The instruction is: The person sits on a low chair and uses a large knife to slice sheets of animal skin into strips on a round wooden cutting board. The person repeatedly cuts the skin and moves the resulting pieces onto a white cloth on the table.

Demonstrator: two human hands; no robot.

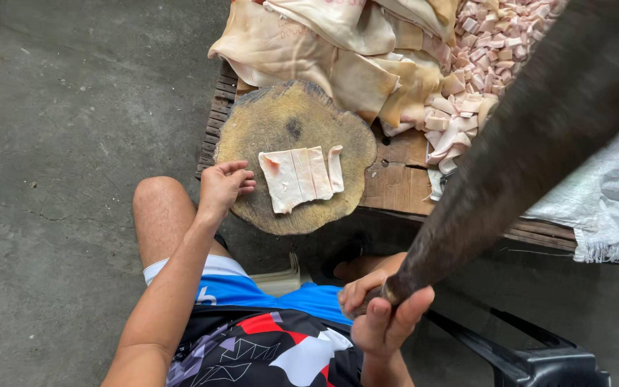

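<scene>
The left hand [222,185] rests loose and empty on the edge of the round chopping block [252,129], just beside the sliced slab of fat [301,175]. The right hand [381,315] grips a big raised cleaver [531,136].

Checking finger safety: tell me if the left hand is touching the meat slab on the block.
Apart. The head view shows bare block between the left hand and the slab.

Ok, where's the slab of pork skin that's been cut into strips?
The strip-cut slab lies on the round wooden chopping block, centre of the head view, just right of the left hand.
</scene>
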